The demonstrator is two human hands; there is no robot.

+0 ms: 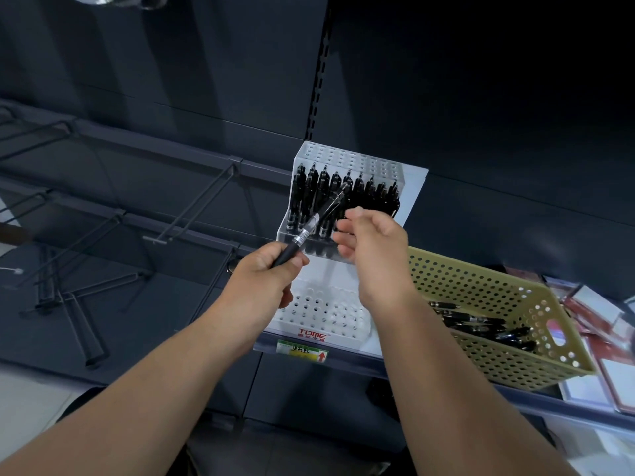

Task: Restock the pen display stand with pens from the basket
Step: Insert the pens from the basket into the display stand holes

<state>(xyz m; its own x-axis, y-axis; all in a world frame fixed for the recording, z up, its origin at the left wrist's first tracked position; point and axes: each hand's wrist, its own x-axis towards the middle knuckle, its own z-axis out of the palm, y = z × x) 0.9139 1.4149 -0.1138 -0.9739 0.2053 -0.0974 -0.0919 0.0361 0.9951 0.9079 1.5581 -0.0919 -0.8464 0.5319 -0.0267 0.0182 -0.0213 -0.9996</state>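
Shelf [357,363]: dark metal, carries the items below.
Basket [481,290]: yellow, perforated, just right of the stand; loose black pens [481,321] inside.
Pen display stand [347,156]: white, tiered, marked TOME; upper tier holds upright black pens [302,187].
Right hand [372,242]: fingers loosely curled, nothing held, before the stand.
Left hand [268,274]: grasping a black pen [302,237], angled towards the upper tier.
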